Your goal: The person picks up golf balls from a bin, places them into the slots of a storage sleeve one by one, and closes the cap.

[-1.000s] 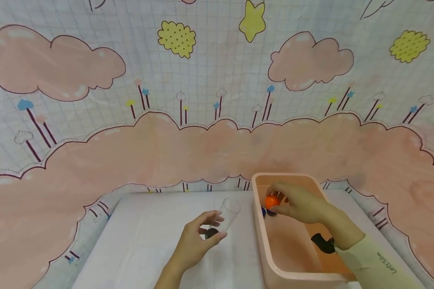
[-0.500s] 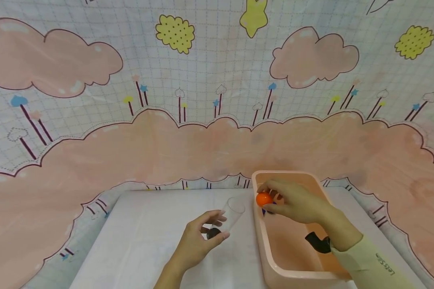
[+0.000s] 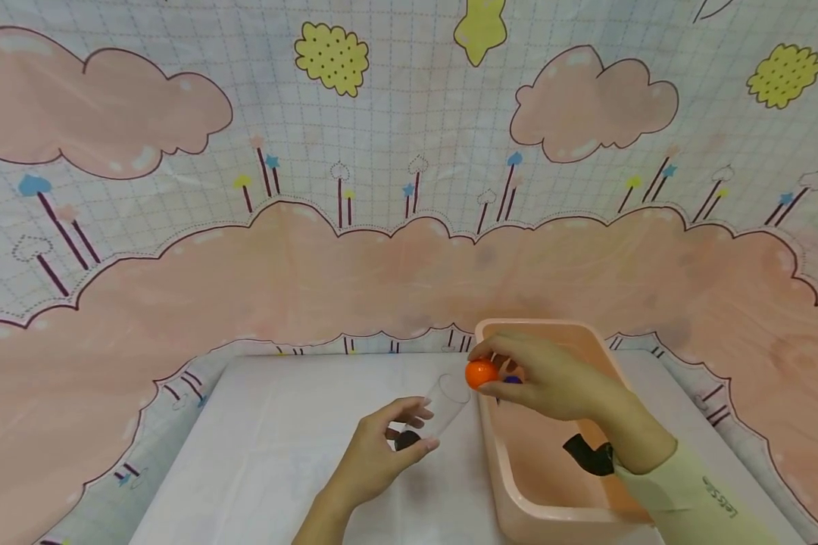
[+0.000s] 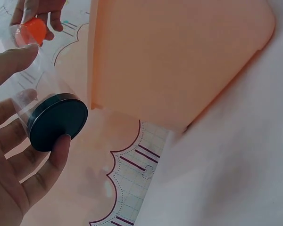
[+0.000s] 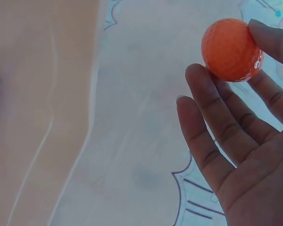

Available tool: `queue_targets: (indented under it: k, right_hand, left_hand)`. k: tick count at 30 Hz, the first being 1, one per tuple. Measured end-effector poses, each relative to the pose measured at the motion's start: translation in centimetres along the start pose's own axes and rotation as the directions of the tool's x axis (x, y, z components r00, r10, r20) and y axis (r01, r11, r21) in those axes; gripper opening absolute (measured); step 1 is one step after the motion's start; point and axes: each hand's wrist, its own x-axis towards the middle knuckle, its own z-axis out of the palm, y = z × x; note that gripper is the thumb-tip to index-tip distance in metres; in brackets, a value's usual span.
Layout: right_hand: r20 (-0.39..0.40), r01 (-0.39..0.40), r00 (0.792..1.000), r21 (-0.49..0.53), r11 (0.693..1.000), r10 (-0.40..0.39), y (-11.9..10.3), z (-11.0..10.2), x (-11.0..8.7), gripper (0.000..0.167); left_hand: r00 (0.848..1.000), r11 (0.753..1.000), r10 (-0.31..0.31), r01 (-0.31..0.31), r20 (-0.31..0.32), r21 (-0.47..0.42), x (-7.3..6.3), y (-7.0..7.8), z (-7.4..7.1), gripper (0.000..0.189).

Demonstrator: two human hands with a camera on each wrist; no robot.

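My left hand point(image 3: 378, 453) grips a clear plastic tube point(image 3: 446, 401) with a black end cap point(image 4: 59, 122), tilted so its open mouth points up and to the right. Between thumb and fingertips, my right hand point(image 3: 541, 378) pinches an orange golf ball point(image 3: 481, 374), its dimples plain in the right wrist view. The ball is just right of the tube's mouth in the head view. From the left wrist, the ball shows close behind the tube's far end.
A peach plastic bin point(image 3: 494, 454) stands on the white table point(image 3: 266, 446) under my right forearm. Inside it lie a blue ball point(image 3: 513, 381) and, in the head view, a black curved piece point(image 3: 589, 456) beside the right sleeve. A cloud-printed cloth point(image 3: 395, 288) hangs behind.
My right hand has carried the orange golf ball left, from over the bin to its left rim, near the tube. The left hand and tube have shifted slightly right.
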Motion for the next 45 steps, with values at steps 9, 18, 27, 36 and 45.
queue_targets:
  k: [9, 18, 27, 36, 45]
  right_hand:
    - [0.045, 0.002, 0.999, 0.001, 1.000, -0.002, -1.0, 0.7, 0.4, 0.034]
    - [0.067, 0.027, 0.997, -0.034, 0.999, -0.025, -1.6, 1.9, 1.0, 0.034]
    - [0.091, 0.043, 0.995, -0.035, 0.998, -0.040, -2.3, 2.7, 1.3, 0.035]
    - [0.090, 0.048, 0.995, -0.044, 0.998, -0.043, -2.6, 2.8, 1.7, 0.038]
    - [0.088, 0.049, 0.995, -0.060, 0.997, -0.044, -2.6, 2.8, 2.3, 0.039]
  left_hand:
    - [1.000, 1.000, 0.001, -0.002, 0.014, 0.024, -0.2, -0.5, 0.4, 0.046]
    - [1.000, 0.999, 0.006, -0.007, 0.023, 0.031, -0.4, -0.6, 0.4, 0.047]
    - [1.000, 1.000, 0.010, -0.011, 0.019, 0.020, -0.6, -0.8, 0.0, 0.046]
    - [1.000, 1.000, 0.007, -0.007, 0.019, 0.022, -0.4, -0.9, -0.6, 0.047]
    - [1.000, 1.000, -0.002, 0.002, 0.021, -0.006, 0.2, -1.1, -1.0, 0.049]
